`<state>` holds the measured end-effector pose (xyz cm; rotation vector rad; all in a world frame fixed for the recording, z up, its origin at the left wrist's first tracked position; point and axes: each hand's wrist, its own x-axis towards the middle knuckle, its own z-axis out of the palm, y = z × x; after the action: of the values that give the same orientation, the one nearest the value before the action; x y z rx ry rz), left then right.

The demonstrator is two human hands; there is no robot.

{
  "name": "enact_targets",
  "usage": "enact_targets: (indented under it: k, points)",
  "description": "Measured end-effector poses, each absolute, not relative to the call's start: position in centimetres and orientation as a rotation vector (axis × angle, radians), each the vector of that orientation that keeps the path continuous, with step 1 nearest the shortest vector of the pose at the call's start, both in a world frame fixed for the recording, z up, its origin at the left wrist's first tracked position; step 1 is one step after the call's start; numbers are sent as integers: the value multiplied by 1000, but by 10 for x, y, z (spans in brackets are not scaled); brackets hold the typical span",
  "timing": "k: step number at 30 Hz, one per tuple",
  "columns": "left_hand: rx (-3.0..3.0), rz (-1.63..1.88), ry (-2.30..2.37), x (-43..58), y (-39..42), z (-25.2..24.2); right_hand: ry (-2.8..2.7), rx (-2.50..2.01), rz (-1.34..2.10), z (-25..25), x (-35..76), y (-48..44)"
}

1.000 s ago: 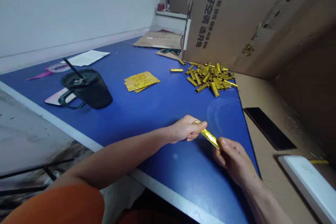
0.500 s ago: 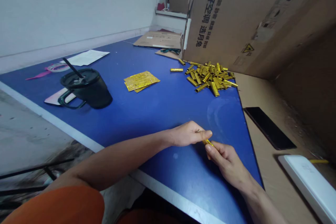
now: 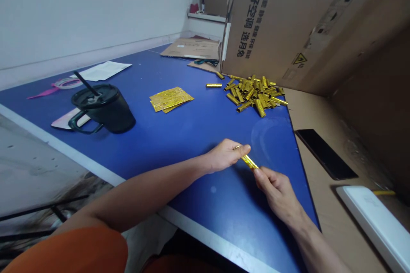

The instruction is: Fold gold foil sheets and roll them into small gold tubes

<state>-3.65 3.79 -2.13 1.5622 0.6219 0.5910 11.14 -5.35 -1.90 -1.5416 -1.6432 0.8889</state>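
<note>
A narrow gold foil strip point(image 3: 248, 161) is held between both hands just above the blue table point(image 3: 192, 128). My left hand point(image 3: 226, 155) pinches its far end with thumb and fingers closed. My right hand point(image 3: 277, 190) pinches the near end, fingers curled. A heap of rolled gold foil pieces point(image 3: 254, 91) lies at the far right of the table, by the big cardboard box point(image 3: 288, 21). A small stack of flat gold foil sheets point(image 3: 170, 99) lies in the middle.
A black lidded mug with a straw point(image 3: 102, 108) stands at the left on a pink card. A black phone point(image 3: 325, 153) and a white device point(image 3: 374, 222) lie on the cardboard to the right. Papers and a tape roll point(image 3: 65, 82) lie far left.
My right hand slid up the strip toward my left, then drew back a little. The visible piece of strip between the hands is shorter than a second ago.
</note>
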Motion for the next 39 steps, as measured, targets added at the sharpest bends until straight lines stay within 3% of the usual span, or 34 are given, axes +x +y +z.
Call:
enact_targets:
  k: [7, 14, 22, 39]
  points:
    - [1437, 544, 557, -39, 42, -17, -1514, -1455, 914, -20, 112, -51]
    - [1594, 139, 415, -42, 26, -7, -1051, -1354, 923, -22, 128, -44]
    - [1605, 185, 535, -34, 14, -21, -1393, -1227, 1268, -25, 111, -44]
    - [1582, 202, 555, -44, 29, -13, -1011, -1268, 1148, -20, 111, -40]
